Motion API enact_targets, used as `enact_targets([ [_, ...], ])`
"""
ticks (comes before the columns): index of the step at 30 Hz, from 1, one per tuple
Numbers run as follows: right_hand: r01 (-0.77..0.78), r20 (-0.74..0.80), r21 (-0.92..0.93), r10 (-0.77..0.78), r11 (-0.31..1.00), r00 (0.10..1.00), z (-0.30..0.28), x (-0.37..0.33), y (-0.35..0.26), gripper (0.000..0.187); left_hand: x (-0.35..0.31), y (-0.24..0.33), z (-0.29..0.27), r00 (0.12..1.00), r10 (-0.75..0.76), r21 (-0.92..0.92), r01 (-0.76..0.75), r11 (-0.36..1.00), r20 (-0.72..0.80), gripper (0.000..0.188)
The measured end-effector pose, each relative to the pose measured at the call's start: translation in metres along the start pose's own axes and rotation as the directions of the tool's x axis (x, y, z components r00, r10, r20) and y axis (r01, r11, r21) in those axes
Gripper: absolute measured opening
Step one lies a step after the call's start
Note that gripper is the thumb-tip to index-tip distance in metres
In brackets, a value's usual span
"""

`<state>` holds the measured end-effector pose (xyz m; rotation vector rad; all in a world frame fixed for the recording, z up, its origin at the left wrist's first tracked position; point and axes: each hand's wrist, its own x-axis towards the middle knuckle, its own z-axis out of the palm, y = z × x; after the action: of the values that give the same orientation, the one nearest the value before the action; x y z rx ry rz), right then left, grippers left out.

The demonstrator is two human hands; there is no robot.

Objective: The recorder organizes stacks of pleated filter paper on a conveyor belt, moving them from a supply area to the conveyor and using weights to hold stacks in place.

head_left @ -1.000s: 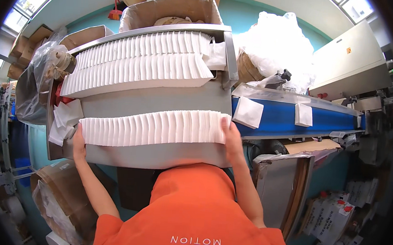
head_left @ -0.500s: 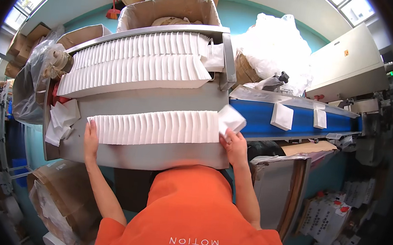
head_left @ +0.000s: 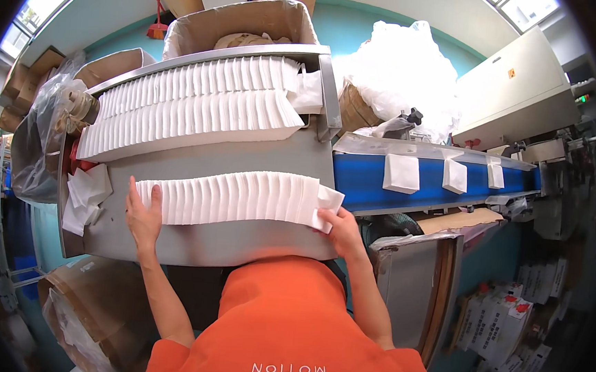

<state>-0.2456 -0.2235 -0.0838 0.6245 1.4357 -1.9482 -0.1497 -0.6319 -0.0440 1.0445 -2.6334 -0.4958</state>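
Observation:
A long row of white folded paper napkins (head_left: 235,199) stands on edge across the near part of a grey metal table, bowed slightly upward in its middle. At its left end is my left hand (head_left: 145,218), thumb and fingers apart, the thumb against the near side of the row. My right hand (head_left: 342,232) pinches a small white bundle of folded napkins (head_left: 329,198) at the row's right end, touching or nearly touching the last bundle. Part of that bundle is hidden by my fingers. Farther back, two more napkin rows (head_left: 192,113) stand side by side.
Right of the metal table (head_left: 190,244), a blue conveyor belt (head_left: 367,184) carries three white napkin bundles. Loose napkins (head_left: 86,195) lie at the table's left edge. A metal rail (head_left: 329,95) bounds the back rows. Behind stand a cardboard box (head_left: 240,23) and white plastic bags (head_left: 402,76).
My right hand has brought its bundle left and down against the row's end. My left thumb has come round to the row's near side. A third bundle shows on the belt.

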Motion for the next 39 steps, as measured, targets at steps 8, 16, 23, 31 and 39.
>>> enact_targets([
  [8,0.449,0.024,-0.630,-0.562,0.634,0.827,0.040,0.007,-0.017,0.050,-0.005,0.010,0.003,0.997,-0.033,-0.253,0.015,0.967,-0.066,0.068],
  [16,-0.062,0.096,0.070,0.056,0.996,0.994,0.002,0.005,-0.008,0.049,-0.008,-0.009,-0.001,0.967,-0.154,-0.247,0.203,0.948,0.203,0.071],
  [23,0.454,0.026,-0.674,-0.596,0.583,0.803,0.027,0.018,-0.029,0.045,-0.007,0.019,0.002,1.000,-0.002,-0.227,-0.003,0.974,-0.019,0.067],
  [31,0.090,0.030,-0.075,-0.088,0.993,0.996,0.005,0.005,-0.007,0.036,-0.005,0.029,0.000,0.995,0.069,-0.071,-0.064,0.995,0.074,0.069],
  [39,0.422,-0.020,-0.492,-0.494,0.762,0.869,0.033,0.010,-0.021,0.044,-0.010,0.054,-0.008,0.973,0.114,-0.088,-0.098,0.991,0.199,0.070],
])
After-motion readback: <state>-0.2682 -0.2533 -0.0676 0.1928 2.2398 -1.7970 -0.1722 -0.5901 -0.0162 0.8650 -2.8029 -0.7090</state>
